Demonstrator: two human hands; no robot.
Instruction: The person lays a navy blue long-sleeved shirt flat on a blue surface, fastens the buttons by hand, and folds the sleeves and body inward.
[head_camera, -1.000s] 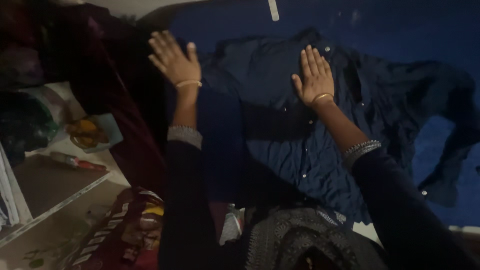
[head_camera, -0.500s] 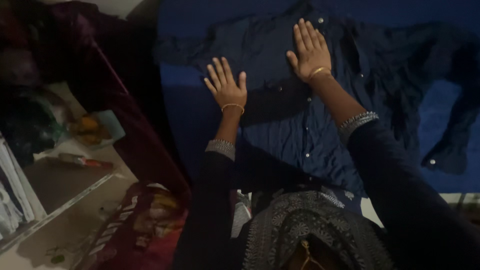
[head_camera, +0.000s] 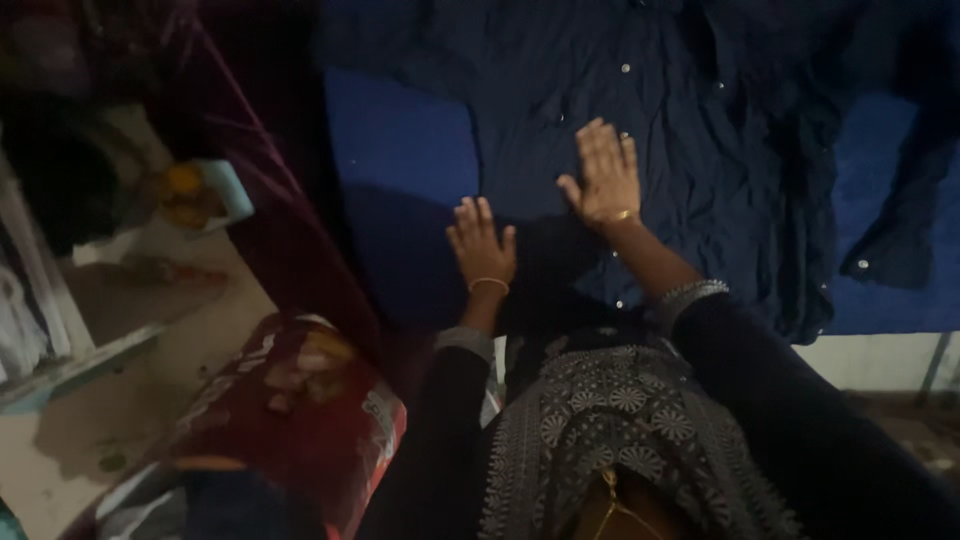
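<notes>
A dark navy garment (head_camera: 680, 120) with small shiny studs lies spread flat on a blue bed sheet (head_camera: 400, 140). My right hand (head_camera: 600, 175) rests palm down on the garment near its lower middle, fingers spread. My left hand (head_camera: 482, 243) lies flat with fingers apart at the garment's lower left edge, partly on the sheet. Both wrists wear thin gold bangles, and both sleeves are dark with silver cuffs. Neither hand holds anything.
A maroon cloth (head_camera: 270, 210) hangs down the bed's left side. A red patterned bundle (head_camera: 300, 400) lies on the floor at lower left. Further left stands a shelf with a small tray of orange items (head_camera: 195, 195). The bed's white edge (head_camera: 870, 355) shows at lower right.
Both hands have slid down the garment toward me. The left hand moved from the far left edge in toward the centre. The view has shifted so the garment sits higher in frame.
</notes>
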